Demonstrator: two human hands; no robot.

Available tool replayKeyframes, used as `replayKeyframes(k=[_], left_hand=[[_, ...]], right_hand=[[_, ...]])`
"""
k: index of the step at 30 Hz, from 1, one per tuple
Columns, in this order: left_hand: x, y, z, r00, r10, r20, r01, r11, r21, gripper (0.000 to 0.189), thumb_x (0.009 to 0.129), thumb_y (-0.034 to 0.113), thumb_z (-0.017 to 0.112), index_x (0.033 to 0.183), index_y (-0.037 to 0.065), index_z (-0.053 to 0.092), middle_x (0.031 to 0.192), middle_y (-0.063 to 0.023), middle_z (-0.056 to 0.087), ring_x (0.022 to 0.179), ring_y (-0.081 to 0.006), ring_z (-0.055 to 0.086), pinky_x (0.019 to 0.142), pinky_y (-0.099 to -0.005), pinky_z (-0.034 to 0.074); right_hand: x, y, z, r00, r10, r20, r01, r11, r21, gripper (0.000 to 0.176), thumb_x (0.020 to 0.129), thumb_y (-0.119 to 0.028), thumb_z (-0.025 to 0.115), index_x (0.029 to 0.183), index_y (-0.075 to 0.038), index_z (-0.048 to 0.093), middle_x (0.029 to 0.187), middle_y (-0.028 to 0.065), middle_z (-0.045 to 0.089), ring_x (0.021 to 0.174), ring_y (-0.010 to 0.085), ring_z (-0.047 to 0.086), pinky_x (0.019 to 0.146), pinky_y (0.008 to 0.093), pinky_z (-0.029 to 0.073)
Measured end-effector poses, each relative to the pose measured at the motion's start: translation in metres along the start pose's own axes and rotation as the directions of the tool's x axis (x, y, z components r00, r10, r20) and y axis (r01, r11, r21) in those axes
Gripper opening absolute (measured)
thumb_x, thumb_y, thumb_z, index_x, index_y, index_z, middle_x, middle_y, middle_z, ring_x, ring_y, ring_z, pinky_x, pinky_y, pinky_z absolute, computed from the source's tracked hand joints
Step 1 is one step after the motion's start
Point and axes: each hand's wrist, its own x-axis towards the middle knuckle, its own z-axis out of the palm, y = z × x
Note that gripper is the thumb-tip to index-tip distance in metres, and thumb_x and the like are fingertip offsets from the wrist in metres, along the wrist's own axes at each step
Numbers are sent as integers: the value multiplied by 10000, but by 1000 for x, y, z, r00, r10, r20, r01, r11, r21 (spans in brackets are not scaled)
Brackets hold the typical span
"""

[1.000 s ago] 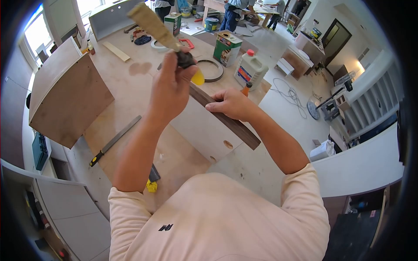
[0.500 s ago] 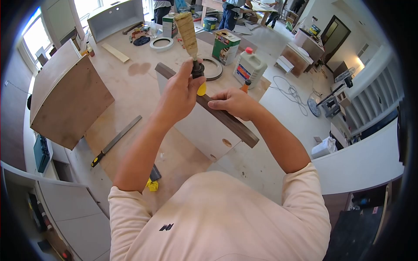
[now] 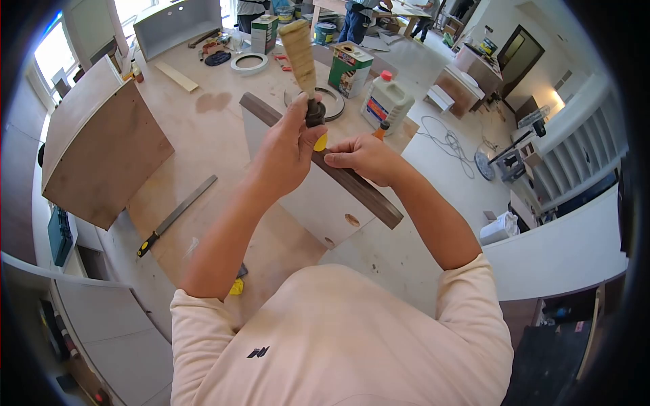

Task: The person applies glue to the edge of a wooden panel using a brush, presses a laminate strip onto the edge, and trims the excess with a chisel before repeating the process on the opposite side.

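My left hand [image 3: 284, 145] is wrapped around the black and yellow handle of a file [image 3: 299, 57], whose tan, dusty-looking blade points up and away. The handle's yellow end is close above the dark wood edge of a white panel [image 3: 284, 210]. On that edge, my right hand [image 3: 365, 159] grips with the thumb on top and the fingers curled over the far side. Two round holes show near the panel's lower corner. Behind my right hand an orange and black object [image 3: 381, 130] is partly hidden.
Another file [image 3: 177, 215] lies left on the wooden worktop [image 3: 223, 145]. A curved cabinet piece [image 3: 112, 152] stands beyond it. A white jug [image 3: 386, 101], a green-white can [image 3: 349, 70] and edging rolls [image 3: 249, 63] sit farther back. Other people [image 3: 355, 24] are in the background.
My left hand has shifted slightly right and down along the dark edge, and the file has swung right with it. My right hand stays nearly in place.
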Motion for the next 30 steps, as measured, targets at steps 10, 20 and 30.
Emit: replayKeyframes(k=[10,20,30], left_hand=[[-43,22,-48,922,-194,-335,22,890,-456,348,1012,69,524,1335,47,396,1014,-84,602,933,-161,618,853,-306,518],[-230,-98,25,504,-862,45,731,398,-553,307,887,11,597,1154,74,458,839,-52,573,607,-135,571,487,-296,496],[-261,-124,27,307,-949,72,865,247,-438,353,911,156,689,1166,110,450,1024,-70,611,850,-200,677,526,-312,502]], right_hand=[[6,3,-19,996,-8,-94,-3,993,-117,401,867,-272,760,1140,16,704,985,76,720,891,145,646,793,294,506],[21,13,-51,994,-64,-93,22,916,-400,553,692,-176,845,1154,72,671,924,78,698,831,153,629,761,277,498],[4,24,-54,978,73,-193,-107,979,-171,579,673,-158,894,1143,101,677,989,117,703,917,178,644,795,275,498]])
